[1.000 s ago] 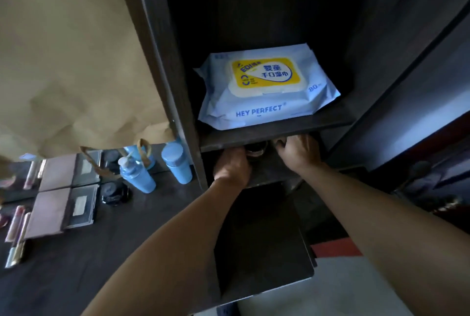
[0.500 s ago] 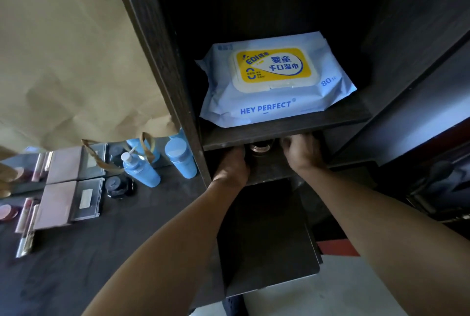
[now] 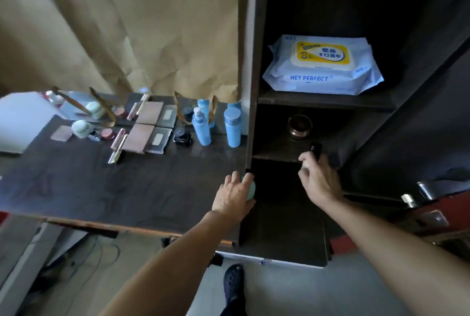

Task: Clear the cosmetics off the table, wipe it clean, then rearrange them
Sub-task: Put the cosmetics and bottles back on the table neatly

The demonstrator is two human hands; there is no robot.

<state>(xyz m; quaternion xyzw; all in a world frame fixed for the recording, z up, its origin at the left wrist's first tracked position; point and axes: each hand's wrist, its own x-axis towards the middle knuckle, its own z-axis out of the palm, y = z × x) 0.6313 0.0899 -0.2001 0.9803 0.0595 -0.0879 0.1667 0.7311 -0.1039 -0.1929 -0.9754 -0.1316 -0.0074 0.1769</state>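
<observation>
**Cosmetics mid-move between table and cabinet**

Left hand (image 3: 235,193) is curling round a mint-green pot (image 3: 251,189) at the near right corner of the table (image 3: 101,188), just beside the cabinet (image 3: 254,61) side panel. Right hand (image 3: 319,179) is pinching a small black tube (image 3: 316,149) in its fingertips at the front lip of the middle shelf, where a gold-rimmed jar (image 3: 299,126) is sitting further in. The rest of the cosmetics are lining the far side of the table: blue bottles (image 3: 203,127), a black jar (image 3: 181,136), palettes (image 3: 138,137), lip tubes (image 3: 117,146), a green jar (image 3: 81,128). A wipes pack (image 3: 323,68) is lying on the shelf above.

What's worrying me: that tube is only being held by the fingertips, so it could be slipping out and rolling into the dark shelf or off the edge. The pot is passing really close to the cabinet panel, so a clip there could be knocking it loose. A careless reach could also be bumping the jar.

Hard to make out: something pale is showing under the right fingers, no idea what. The shelf insides are going nearly black. A mirror at the far side is doubling half the items, so counting them is getting tricky.
</observation>
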